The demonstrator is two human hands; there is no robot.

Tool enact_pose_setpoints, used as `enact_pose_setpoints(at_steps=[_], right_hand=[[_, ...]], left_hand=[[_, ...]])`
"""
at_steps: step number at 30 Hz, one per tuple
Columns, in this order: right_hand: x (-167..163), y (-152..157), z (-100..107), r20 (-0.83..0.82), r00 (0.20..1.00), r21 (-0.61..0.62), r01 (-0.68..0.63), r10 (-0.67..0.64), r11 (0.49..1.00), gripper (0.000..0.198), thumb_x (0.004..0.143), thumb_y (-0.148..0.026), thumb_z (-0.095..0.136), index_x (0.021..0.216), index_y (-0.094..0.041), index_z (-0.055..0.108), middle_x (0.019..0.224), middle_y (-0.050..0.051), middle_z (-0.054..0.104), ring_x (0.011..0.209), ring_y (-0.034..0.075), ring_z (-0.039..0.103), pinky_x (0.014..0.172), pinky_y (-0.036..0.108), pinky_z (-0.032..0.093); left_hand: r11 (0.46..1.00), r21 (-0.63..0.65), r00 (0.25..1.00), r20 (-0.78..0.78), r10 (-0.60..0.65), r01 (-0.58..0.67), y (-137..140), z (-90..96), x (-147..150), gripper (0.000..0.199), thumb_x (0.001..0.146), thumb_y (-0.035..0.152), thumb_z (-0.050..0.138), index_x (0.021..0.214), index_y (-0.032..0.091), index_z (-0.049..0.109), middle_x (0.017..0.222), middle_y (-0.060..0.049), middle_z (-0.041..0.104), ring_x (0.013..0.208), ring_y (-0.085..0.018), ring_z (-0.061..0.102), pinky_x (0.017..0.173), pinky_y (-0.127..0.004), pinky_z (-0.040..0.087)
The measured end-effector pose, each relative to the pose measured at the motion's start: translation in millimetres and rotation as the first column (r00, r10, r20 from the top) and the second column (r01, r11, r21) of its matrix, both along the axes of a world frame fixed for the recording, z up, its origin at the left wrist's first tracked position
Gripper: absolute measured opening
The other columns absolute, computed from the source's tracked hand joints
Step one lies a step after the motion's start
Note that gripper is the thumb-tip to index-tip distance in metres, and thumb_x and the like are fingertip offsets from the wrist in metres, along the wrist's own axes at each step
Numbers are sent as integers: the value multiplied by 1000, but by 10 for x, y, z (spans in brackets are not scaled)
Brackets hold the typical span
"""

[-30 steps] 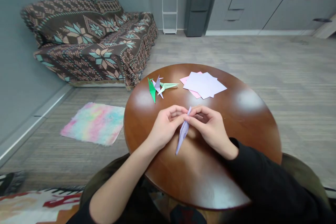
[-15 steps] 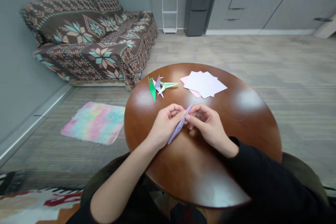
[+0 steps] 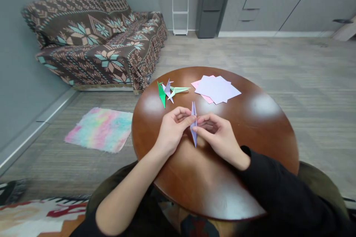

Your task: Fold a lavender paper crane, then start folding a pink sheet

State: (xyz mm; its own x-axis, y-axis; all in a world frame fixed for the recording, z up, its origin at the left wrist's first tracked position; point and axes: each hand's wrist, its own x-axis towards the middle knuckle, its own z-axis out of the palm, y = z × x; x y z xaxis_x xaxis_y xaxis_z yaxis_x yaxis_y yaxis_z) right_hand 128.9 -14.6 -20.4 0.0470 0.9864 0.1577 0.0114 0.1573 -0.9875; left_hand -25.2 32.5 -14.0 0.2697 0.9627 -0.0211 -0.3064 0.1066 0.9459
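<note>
A narrow folded piece of lilac paper (image 3: 194, 137) stands almost upright between my hands, above the middle of the round table. My left hand (image 3: 174, 129) pinches it from the left, thumb on the near face. From the right, my right hand (image 3: 218, 135) grips its edge between thumb and fingers. Some fingertips are hidden behind the paper and behind each other. Beyond my left hand lie a green paper crane (image 3: 161, 95), a lilac paper crane (image 3: 167, 89) and a pale green paper crane (image 3: 178, 90), close together.
Loose square sheets, lilac (image 3: 218, 88) over pink (image 3: 206, 98), lie fanned at the table's far side. The brown round table (image 3: 267, 144) has a glossy top. A patterned sofa (image 3: 111, 52) and a fluffy pastel rug (image 3: 100, 129) are to the left; grey cabinets (image 3: 278, 13) line the back.
The folded lilac paper has turned from a slant to nearly upright, its far end now split into two points. Both hands have shifted slightly, still pinching it.
</note>
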Motion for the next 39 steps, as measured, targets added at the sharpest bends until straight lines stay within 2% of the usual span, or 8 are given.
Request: enact_pose_setpoints(at_steps=[4, 9, 12, 15, 19, 29, 35, 39], right_hand=[[34, 25, -4, -31, 998, 19, 58, -57, 998, 28, 77, -42, 88, 86, -21, 73, 87, 5, 80, 77, 21, 76, 73, 34, 64], [53, 51, -43, -55, 995, 73, 82, -78, 994, 21, 81, -37, 86, 86, -22, 72, 97, 5, 81, 89, 22, 78, 84, 36, 65], [58, 42, -63, 60, 991, 176, 105, -117, 979, 13, 87, -33, 80, 88, -22, 72, 99, 5, 81, 96, 24, 78, 93, 39, 63], [73, 25, -69, 246, 946, 311, 128, -210, 942, 4, 92, -28, 74, 91, -24, 75, 100, 6, 81, 95, 24, 77, 93, 41, 61], [94, 22, -65, 307, 913, 410, 129, -270, 903, 12, 96, -22, 68, 97, -27, 78, 104, 6, 82, 97, 25, 77, 94, 43, 60], [83, 8, -1, 323, 905, 475, 99, -278, 874, 15, 96, -17, 66, 97, -27, 77, 107, 7, 81, 102, 26, 76, 94, 45, 59], [97, -4, 34, 371, 863, 608, 53, -342, 792, 18, 92, -12, 68, 96, -27, 76, 103, 8, 82, 95, 26, 76, 88, 47, 60], [102, -11, 44, 339, 881, 565, 90, -330, 820, 13, 91, -17, 70, 91, -28, 76, 102, 8, 80, 95, 27, 75, 87, 46, 60]], left_hand=[[998, 62, 996, -91, 1, 5, 2, 10, -4, 33, 68, 31, 93, 85, 16, 68, 91, -5, 78, 91, -20, 73, 89, -31, 57], [998, 51, 991, -130, -35, 42, -26, 21, -12, 29, 72, 32, 90, 86, 13, 72, 99, -10, 81, 95, -22, 76, 92, -33, 58], [998, 54, 989, -148, -28, 37, -43, 29, -8, 27, 76, 34, 87, 87, 13, 75, 95, -9, 82, 89, -22, 76, 89, -34, 60], [997, 67, 986, -165, -16, 28, -55, 47, 1, 24, 78, 34, 85, 87, 14, 76, 90, -8, 82, 86, -22, 77, 87, -33, 61], [993, 110, 985, -172, -17, 36, -68, 79, 11, 23, 76, 31, 88, 87, 14, 77, 94, -9, 82, 94, -23, 78, 96, -34, 59], [980, 199, 980, -196, 31, 9, -83, 99, 14, 10, 81, 24, 81, 83, 16, 76, 90, -8, 82, 89, -23, 78, 92, -34, 60], [973, 230, 976, -212, 46, 4, -100, 135, 22, 5, 83, 19, 77, 85, 15, 78, 90, -7, 81, 88, -22, 77, 91, -32, 60], [979, 203, 982, -188, 17, 22, -97, 149, 25, 9, 81, 23, 79, 86, 16, 77, 89, -7, 80, 89, -22, 77, 90, -33, 59]])
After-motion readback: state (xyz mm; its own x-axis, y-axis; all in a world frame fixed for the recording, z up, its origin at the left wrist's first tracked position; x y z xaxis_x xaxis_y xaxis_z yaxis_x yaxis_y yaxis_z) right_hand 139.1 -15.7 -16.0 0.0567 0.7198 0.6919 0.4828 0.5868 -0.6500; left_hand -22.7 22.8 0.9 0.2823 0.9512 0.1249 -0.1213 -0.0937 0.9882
